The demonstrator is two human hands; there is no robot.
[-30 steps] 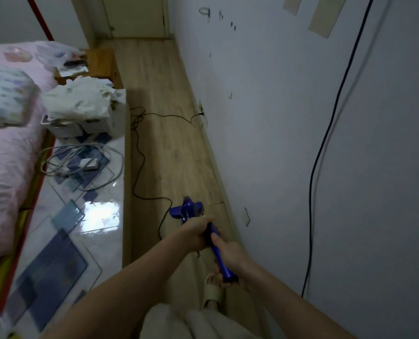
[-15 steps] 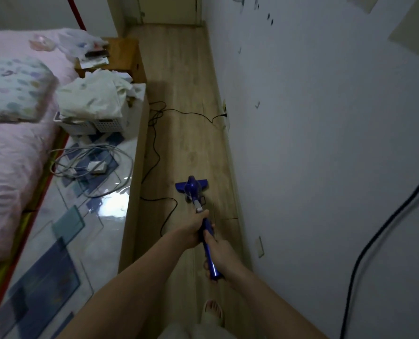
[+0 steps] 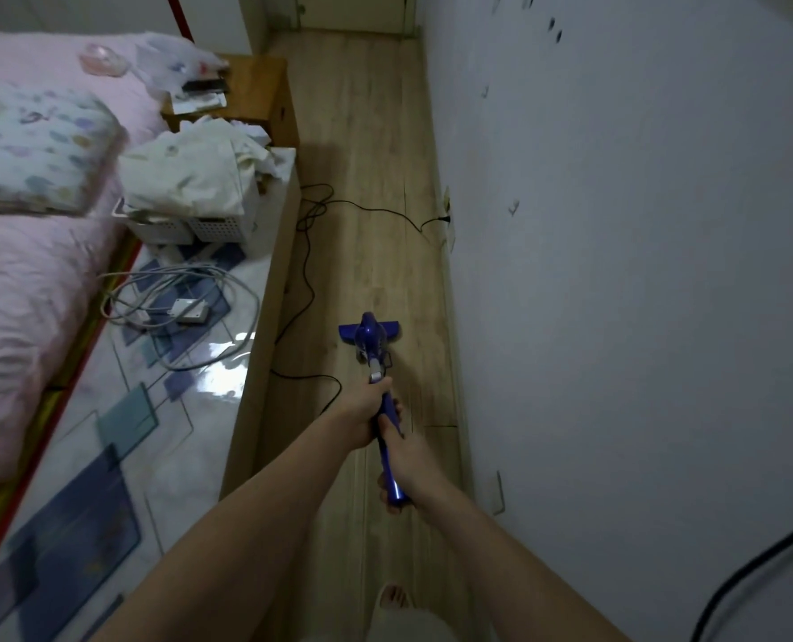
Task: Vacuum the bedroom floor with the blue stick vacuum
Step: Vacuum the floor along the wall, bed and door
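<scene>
Blue and slim, the stick vacuum (image 3: 387,428) runs from the person's hands down to the pale wooden plank floor (image 3: 367,215). Nearest, the right hand (image 3: 404,461) wraps the shaft's upper end, likely to push; just ahead, the left hand (image 3: 367,417) curls around it lower down, likely to steer. Beyond them the T-shaped head sits flat mid-strip, between the raised platform's edge and the white wall (image 3: 617,271). Farther on, a black power cord (image 3: 311,271) trails along the platform edge to a wall socket.
</scene>
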